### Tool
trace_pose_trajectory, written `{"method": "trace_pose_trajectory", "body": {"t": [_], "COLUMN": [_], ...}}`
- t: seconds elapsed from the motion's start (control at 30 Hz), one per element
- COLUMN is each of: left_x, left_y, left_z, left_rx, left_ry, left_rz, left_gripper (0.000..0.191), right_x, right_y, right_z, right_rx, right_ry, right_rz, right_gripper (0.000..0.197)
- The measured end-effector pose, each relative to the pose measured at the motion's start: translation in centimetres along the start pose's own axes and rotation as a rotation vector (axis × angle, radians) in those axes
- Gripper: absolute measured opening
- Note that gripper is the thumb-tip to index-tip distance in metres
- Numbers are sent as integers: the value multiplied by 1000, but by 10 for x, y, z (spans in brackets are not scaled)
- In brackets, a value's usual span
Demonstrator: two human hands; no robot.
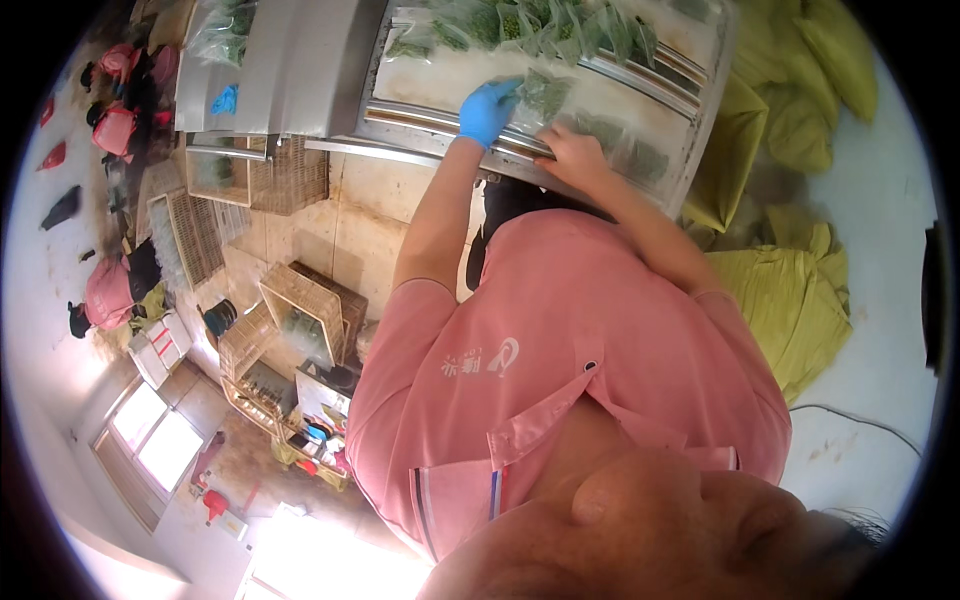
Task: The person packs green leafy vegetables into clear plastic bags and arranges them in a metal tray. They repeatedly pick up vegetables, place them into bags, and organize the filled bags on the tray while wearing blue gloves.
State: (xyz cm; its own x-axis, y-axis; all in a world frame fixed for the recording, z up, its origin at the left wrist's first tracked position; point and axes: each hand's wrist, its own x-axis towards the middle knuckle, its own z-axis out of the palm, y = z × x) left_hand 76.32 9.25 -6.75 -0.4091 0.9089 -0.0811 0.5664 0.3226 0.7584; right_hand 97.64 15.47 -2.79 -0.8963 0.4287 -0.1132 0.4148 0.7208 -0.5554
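Note:
A clear plastic bag of green produce (546, 94) lies on the pale top of a metal-framed machine, beside a long metal rail. My left hand (484, 114), in a blue glove, is at the bag's left edge with its fingertips against it. Bare, my right hand (576, 156) rests by the bag's near edge, over the rail; whether either hand grips the plastic is unclear. More filled bags (637, 154) lie flat to the right of my right hand. Beyond the far rail, several bags of green produce (517, 26) stand in a row.
A sloped metal surface (300, 67) at the left bears a crumpled blue glove (225, 100) and bagged produce. Plastic crates (304, 300) stand on the floor at left. Yellow-green sacks (780, 300) lie at right. Other people in pink tops (112, 292) are farther left.

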Motion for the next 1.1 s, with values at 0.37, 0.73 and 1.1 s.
{"method": "trace_pose_trajectory", "body": {"t": [0.37, 0.73, 1.1], "left_x": [-16, 62, -1], "left_y": [-5, 34, -30], "left_z": [-14, -24, -37], "left_rx": [60, -1622, -1817], "left_ry": [-198, -33, -182], "left_rz": [29, -976, -794], "left_gripper": [28, 30, 16], "right_x": [-16, 58, 97], "right_y": [10, -19, -25], "right_z": [9, -40, -51], "right_rx": [0, 260, 286], "right_ry": [-3, 42, 88], "right_rz": [-83, 245, 518], "right_gripper": [21, 28, 55]}}
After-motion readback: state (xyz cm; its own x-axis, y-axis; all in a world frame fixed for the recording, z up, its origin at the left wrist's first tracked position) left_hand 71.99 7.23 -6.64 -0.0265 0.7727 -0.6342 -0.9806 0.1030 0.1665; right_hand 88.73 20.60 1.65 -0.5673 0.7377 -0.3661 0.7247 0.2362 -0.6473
